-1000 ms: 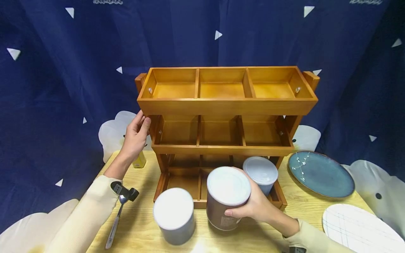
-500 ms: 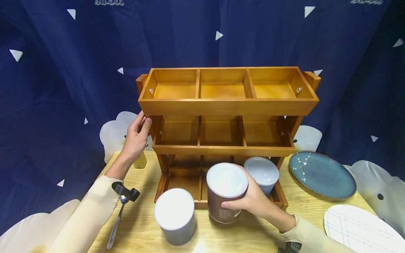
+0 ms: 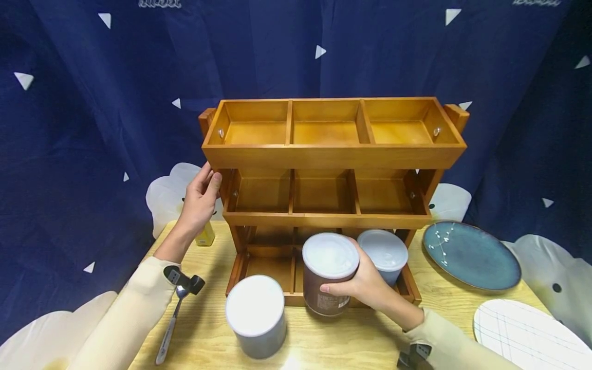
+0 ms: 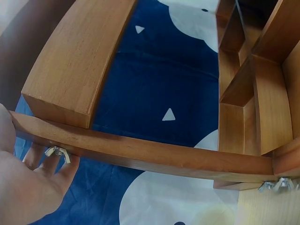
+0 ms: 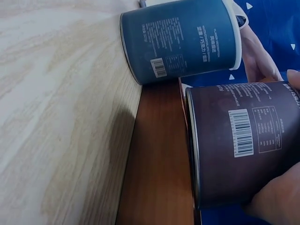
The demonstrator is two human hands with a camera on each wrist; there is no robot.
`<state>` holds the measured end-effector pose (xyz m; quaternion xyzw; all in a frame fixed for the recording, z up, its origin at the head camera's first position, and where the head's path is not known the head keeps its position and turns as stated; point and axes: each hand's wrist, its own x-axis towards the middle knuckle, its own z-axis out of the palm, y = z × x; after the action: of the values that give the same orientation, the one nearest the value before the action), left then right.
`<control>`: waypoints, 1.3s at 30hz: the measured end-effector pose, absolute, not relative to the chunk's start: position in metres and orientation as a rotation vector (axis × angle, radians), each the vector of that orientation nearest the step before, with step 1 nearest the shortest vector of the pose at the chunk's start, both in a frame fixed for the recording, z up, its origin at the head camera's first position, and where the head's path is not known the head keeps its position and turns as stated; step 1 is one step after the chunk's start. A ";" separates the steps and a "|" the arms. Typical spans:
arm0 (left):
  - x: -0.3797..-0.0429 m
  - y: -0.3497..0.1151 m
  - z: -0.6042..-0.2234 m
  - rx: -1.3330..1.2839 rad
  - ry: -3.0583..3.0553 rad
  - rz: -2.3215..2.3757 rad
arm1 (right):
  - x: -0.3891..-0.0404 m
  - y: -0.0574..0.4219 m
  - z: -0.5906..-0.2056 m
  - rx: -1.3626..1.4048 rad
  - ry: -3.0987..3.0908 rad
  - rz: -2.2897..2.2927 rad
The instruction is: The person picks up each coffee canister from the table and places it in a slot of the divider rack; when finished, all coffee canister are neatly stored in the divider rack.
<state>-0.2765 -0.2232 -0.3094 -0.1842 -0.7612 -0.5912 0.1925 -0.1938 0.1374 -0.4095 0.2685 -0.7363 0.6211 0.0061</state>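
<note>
My right hand [image 3: 367, 282] grips a dark brown canister [image 3: 324, 298] with a pale lid, fingers behind it and thumb across its front. The canister is upright, at the front board of the bottom tier, overlapping the middle compartment. In the right wrist view its printed label and barcode [image 5: 241, 133] show. My left hand [image 3: 200, 198] holds the left side of the three-tier wooden rack [image 3: 333, 156]. Its fingers lie behind a side rail [image 4: 154, 152] near a wing nut [image 4: 57, 152]. A blue canister [image 3: 259, 336] with a white lid stands on the table at front left.
Another lidded canister [image 3: 383, 252] sits in the bottom tier's right compartment. At right lie a blue oval plate [image 3: 472, 257] and a white checked plate [image 3: 527, 334]. A spoon [image 3: 167, 334] lies at left, and a small yellow box [image 3: 205, 236] stands behind my left forearm.
My right hand has moved the brown canister up and forward, closer to the bottom tier. My left hand stays on the rack's side.
</note>
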 end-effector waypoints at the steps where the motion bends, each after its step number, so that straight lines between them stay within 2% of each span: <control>1: -0.276 -0.223 -0.309 -0.517 -2.135 -1.665 | -0.195 0.137 -0.410 0.831 -2.306 1.945; 21: -0.276 -0.224 -0.311 -0.524 -2.131 -1.690 | -0.205 0.122 -0.410 0.558 -2.365 1.878; 39: -0.278 -0.222 -0.311 -0.517 -2.113 -1.702 | -0.219 0.114 -0.414 0.520 -2.331 1.830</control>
<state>-0.2776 -0.2222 -0.3107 -0.1838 -0.7514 -0.6050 0.1886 -0.2185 0.1138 -0.4142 0.1726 -0.7729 0.6069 0.0663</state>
